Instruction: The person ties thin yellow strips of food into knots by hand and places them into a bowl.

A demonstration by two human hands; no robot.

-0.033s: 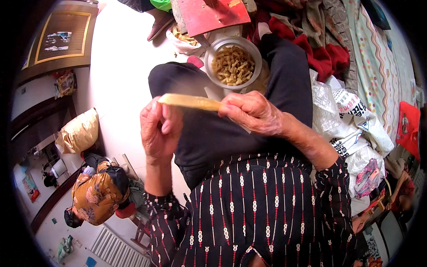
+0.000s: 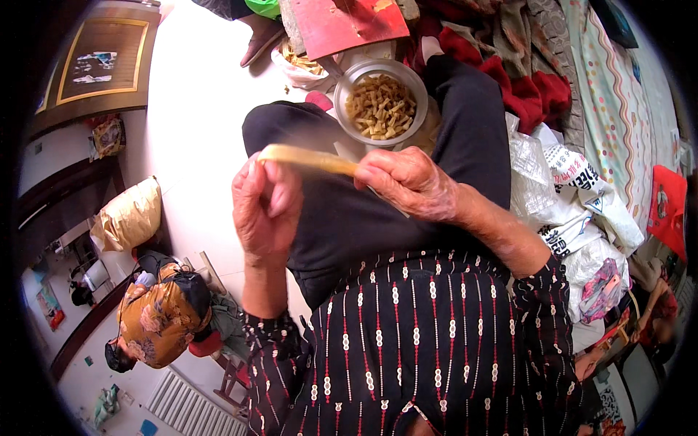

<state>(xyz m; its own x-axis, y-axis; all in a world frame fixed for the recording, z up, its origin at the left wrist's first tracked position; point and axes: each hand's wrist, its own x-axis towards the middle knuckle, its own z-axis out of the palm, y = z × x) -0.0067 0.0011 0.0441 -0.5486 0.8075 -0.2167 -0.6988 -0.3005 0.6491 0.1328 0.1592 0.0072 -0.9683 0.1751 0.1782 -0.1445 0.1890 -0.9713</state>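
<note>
A long, flat, pale yellow strip (image 2: pixel 309 158), slightly blurred, stretches between my two hands above my lap. My right hand (image 2: pixel 414 183) is closed around its right end. At the other end, my left hand (image 2: pixel 267 192) pinches the strip's tip with thumb and fingers. A thin pale edge (image 2: pixel 392 206) shows beneath my right hand; what it belongs to is hidden. Just beyond, between my knees, a round metal bowl (image 2: pixel 422 98) holds many short, yellow-brown cut pieces (image 2: pixel 382 107).
A red board (image 2: pixel 349 29) stands beyond the bowl. Left of it, a white plastic bag (image 2: pixel 294 71) holds more yellowish strips. Crumpled white sacks (image 2: pixel 574 192) and a patterned bed cover (image 2: pixel 611 109) lie to my right. Someone in a floral orange top (image 2: pixel 163 316) is at the lower left.
My left hand has shifted slightly to the right, and the strip between my hands looks more bowed and blurred. My right hand has moved a little to the left.
</note>
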